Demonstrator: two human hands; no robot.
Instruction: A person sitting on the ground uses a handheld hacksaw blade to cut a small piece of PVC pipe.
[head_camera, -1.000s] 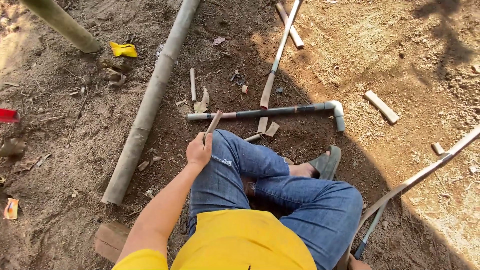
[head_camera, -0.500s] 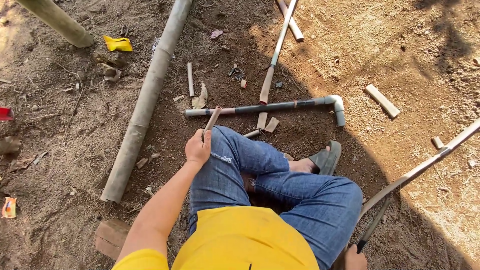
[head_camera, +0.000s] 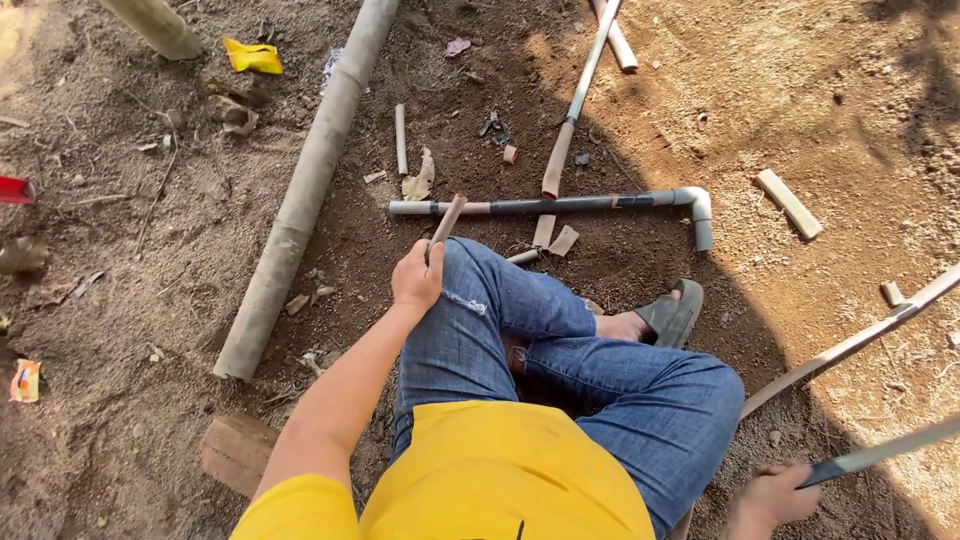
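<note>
1 short stick (head_camera: 446, 219) juts above left hand (head_camera: 417, 277) grip (tilted).

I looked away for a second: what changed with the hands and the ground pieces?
The right hand came into view at the lower edge, gripping a dark-handled long blade. The left hand still holds its short wooden stick on the knee; the grey elbow pipe lies unmoved.

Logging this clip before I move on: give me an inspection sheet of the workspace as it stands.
Surface: bare dirt ground, part shaded.
Job's things: short wooden stick in left hand; long thin strip in right hand.
Clutter: thick bamboo pole, grey elbow pipe, wood offcuts, yellow wrapper, brick.
Grippers: both hands closed on their pieces.
Cables: nothing seen.
Surroundings: the person sits cross-legged in jeans and a sandal.
</note>
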